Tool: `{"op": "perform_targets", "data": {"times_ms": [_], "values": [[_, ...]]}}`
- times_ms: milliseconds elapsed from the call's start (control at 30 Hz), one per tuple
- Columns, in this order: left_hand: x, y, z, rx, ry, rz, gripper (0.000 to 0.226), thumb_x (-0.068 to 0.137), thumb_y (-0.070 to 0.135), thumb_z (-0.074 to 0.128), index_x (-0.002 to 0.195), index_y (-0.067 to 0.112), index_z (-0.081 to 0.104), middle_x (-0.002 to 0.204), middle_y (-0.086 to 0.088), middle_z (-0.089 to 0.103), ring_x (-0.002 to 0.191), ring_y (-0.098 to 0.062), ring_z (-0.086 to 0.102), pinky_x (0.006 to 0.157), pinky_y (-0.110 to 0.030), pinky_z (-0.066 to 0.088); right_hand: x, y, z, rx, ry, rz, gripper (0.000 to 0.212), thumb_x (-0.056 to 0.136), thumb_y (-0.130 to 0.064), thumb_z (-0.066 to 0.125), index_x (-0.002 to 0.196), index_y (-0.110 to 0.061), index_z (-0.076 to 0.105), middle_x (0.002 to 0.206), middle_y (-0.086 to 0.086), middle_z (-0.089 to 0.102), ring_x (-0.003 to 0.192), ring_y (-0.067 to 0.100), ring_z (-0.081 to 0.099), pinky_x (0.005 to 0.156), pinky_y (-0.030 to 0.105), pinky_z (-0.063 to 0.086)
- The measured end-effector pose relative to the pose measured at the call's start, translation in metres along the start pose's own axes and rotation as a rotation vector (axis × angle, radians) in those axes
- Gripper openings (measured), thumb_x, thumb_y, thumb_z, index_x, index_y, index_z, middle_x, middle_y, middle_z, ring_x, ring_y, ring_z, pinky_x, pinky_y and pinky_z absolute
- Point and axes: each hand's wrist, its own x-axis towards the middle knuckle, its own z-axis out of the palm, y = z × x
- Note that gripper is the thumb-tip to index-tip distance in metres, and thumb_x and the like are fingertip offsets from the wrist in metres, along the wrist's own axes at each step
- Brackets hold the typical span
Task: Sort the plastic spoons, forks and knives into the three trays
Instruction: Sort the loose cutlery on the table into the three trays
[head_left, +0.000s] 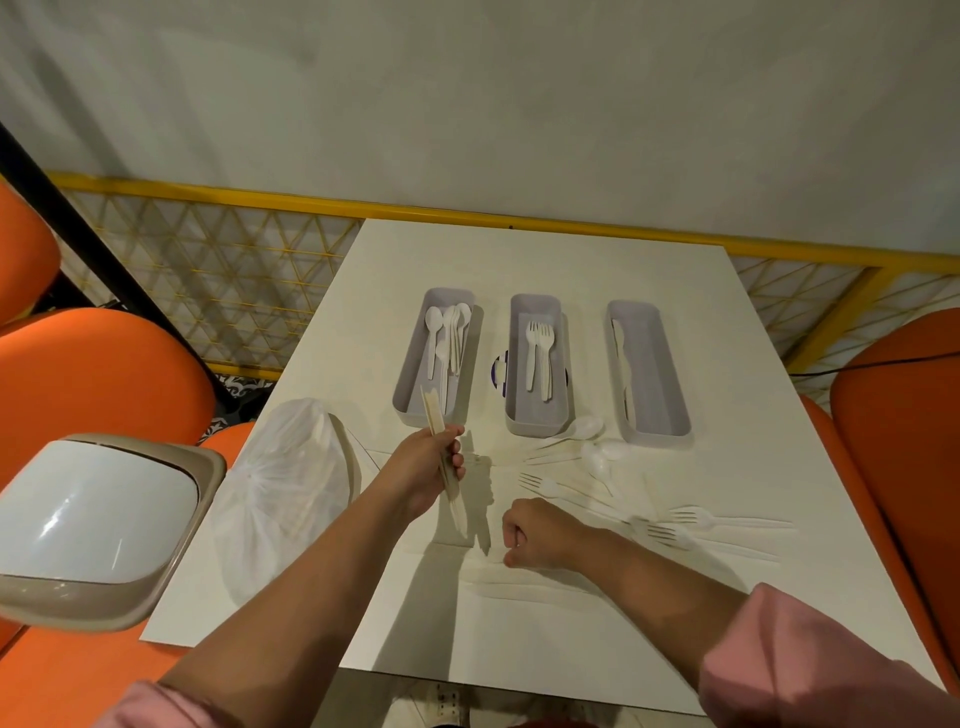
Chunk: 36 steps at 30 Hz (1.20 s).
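Three grey trays stand side by side on the white table (519, 623). The left tray (410, 364) holds several spoons, the middle tray (537, 418) holds forks, and the right tray (657, 410) holds a knife. My left hand (428, 467) grips a long beige knife (434, 415) upright in front of the left tray. My right hand (535, 535) rests on the table with its fingers curled; whether it holds anything is hidden. Loose spoons (597, 457) and forks (670, 530) lie to its right, and several knives (519, 582) lie under my right wrist.
A white plastic bag (283, 499) lies at the table's left edge. A bin with a white swing lid (88, 519) stands left of the table. Orange seats (93, 374) flank both sides. A yellow lattice rail (234, 275) runs behind the table.
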Motion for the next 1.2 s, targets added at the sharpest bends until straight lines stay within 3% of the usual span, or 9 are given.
{"op": "perform_targets", "data": {"times_ms": [167, 300, 433, 500, 633, 767, 900, 1033, 1200], "values": [[-0.001, -0.001, 0.0, 0.032, -0.022, -0.005, 0.018, 0.099, 0.008, 0.037, 0.096, 0.006, 0.055, 0.068, -0.004, 0.041, 0.057, -0.013, 0.041, 0.054, -0.024, 0.041, 0.0, 0.0, -0.002, 0.048, 0.026, 0.031, 0.031, 0.088, -0.012, 0.058, 0.067, -0.024, 0.038, 0.078, -0.002, 0.048, 0.079, 0.019, 0.045, 0.068, 0.028, 0.035], [-0.001, 0.001, 0.001, 0.06, -0.042, -0.007, 0.02, 0.1, 0.008, 0.035, 0.094, 0.005, 0.054, 0.068, -0.004, 0.041, 0.058, -0.014, 0.041, 0.057, -0.025, 0.04, -0.001, -0.006, -0.023, 0.241, 0.159, -0.015, 0.015, 0.089, -0.004, 0.052, 0.081, -0.016, 0.049, 0.071, -0.011, 0.043, 0.075, 0.015, 0.044, 0.064, 0.021, 0.035], [0.001, 0.003, 0.004, 0.104, -0.076, 0.002, 0.021, 0.101, 0.01, 0.034, 0.095, 0.004, 0.053, 0.07, -0.005, 0.043, 0.06, -0.014, 0.042, 0.061, -0.025, 0.041, 0.0, -0.016, -0.056, 0.465, 0.289, -0.053, 0.019, 0.093, -0.003, 0.047, 0.083, -0.016, 0.056, 0.073, -0.003, 0.052, 0.065, 0.009, 0.052, 0.063, 0.016, 0.044], [0.002, 0.003, 0.008, 0.149, -0.077, 0.009, 0.022, 0.101, 0.01, 0.034, 0.092, 0.004, 0.054, 0.071, -0.005, 0.046, 0.062, -0.015, 0.044, 0.064, -0.026, 0.042, 0.0, -0.022, -0.072, 0.472, 0.34, -0.083, 0.015, 0.094, -0.004, 0.048, 0.093, -0.01, 0.062, 0.072, -0.006, 0.055, 0.065, 0.006, 0.056, 0.058, 0.006, 0.042], [0.001, 0.008, 0.019, 0.217, -0.176, -0.009, 0.026, 0.101, 0.014, 0.033, 0.09, 0.005, 0.054, 0.078, -0.009, 0.054, 0.071, -0.02, 0.052, 0.068, -0.029, 0.042, 0.004, -0.027, -0.093, 0.491, 0.393, -0.118, 0.016, 0.094, -0.005, 0.049, 0.099, -0.009, 0.063, 0.069, -0.004, 0.055, 0.065, 0.01, 0.056, 0.058, 0.014, 0.042], [-0.003, 0.015, 0.032, 0.232, -0.231, -0.036, 0.026, 0.102, 0.017, 0.03, 0.098, 0.008, 0.055, 0.087, -0.012, 0.065, 0.079, -0.023, 0.063, 0.07, -0.031, 0.048, 0.01, -0.025, -0.104, 0.544, 0.489, -0.088, 0.017, 0.094, -0.005, 0.05, 0.107, -0.004, 0.061, 0.076, 0.009, 0.052, 0.061, 0.007, 0.053, 0.054, 0.007, 0.041], [0.001, 0.017, 0.042, 0.227, -0.267, -0.047, 0.023, 0.102, 0.02, 0.032, 0.103, 0.008, 0.051, 0.087, -0.012, 0.065, 0.074, -0.022, 0.061, 0.068, -0.032, 0.049, 0.015, -0.018, -0.111, 0.607, 0.555, -0.058, 0.015, 0.092, -0.005, 0.053, 0.105, -0.001, 0.059, 0.074, 0.011, 0.049, 0.064, 0.016, 0.051, 0.055, 0.009, 0.044], [0.011, 0.018, 0.055, 0.272, -0.31, -0.049, 0.025, 0.102, 0.022, 0.035, 0.109, 0.007, 0.052, 0.074, -0.004, 0.056, 0.063, -0.014, 0.052, 0.063, -0.026, 0.047, 0.016, -0.011, -0.119, 0.698, 0.577, -0.016, 0.008, 0.093, -0.008, 0.054, 0.098, -0.013, 0.052, 0.075, 0.012, 0.05, 0.067, 0.019, 0.052, 0.048, 0.01, 0.045], [0.026, 0.014, 0.073, 0.261, -0.308, -0.028, 0.02, 0.102, 0.02, 0.034, 0.102, 0.008, 0.05, 0.066, -0.001, 0.045, 0.059, -0.012, 0.043, 0.061, -0.025, 0.041, 0.009, -0.005, -0.124, 0.811, 0.48, 0.11, 0.035, 0.098, -0.032, 0.043, 0.126, -0.012, 0.043, 0.105, 0.007, 0.052, 0.093, 0.02, 0.058, 0.069, 0.026, 0.053]]}}
